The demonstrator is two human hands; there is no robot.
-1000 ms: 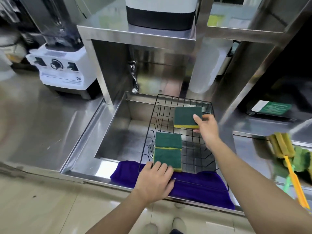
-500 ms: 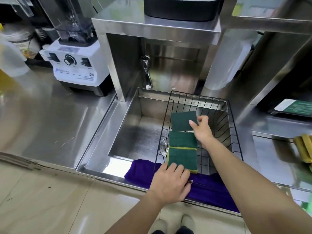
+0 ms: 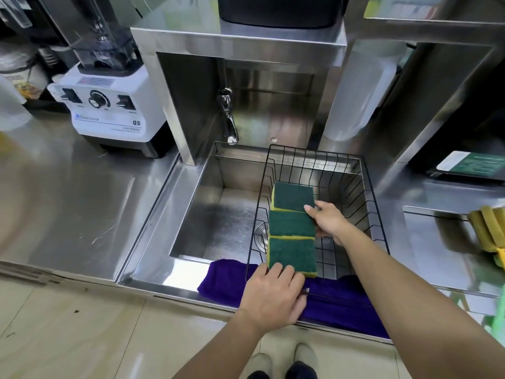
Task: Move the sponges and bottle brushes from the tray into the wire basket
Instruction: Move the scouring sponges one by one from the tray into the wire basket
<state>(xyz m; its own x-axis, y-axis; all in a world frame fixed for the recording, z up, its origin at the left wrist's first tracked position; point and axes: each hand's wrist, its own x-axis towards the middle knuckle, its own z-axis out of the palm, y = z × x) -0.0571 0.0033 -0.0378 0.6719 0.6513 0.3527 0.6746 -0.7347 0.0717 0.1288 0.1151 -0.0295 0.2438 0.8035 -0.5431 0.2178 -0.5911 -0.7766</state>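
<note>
A person's right hand [image 3: 329, 222] pinches the far green-and-yellow sponge [image 3: 293, 196], lining it behind two matching sponges [image 3: 292, 239] inside the black wire basket [image 3: 366, 192] set in the steel sink [image 3: 218, 214]. The left hand [image 3: 273, 294], fingers curled over the basket's near rim, apparently steadies it. Yellow bottle brushes [image 3: 487, 231] wait well right of the basket.

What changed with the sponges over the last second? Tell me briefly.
The right hand carried the third sponge down from above the basket into line behind the other two sponges, fingers still on its edge. The left hand stayed on the basket's near rim; those two sponges did not move.
</note>
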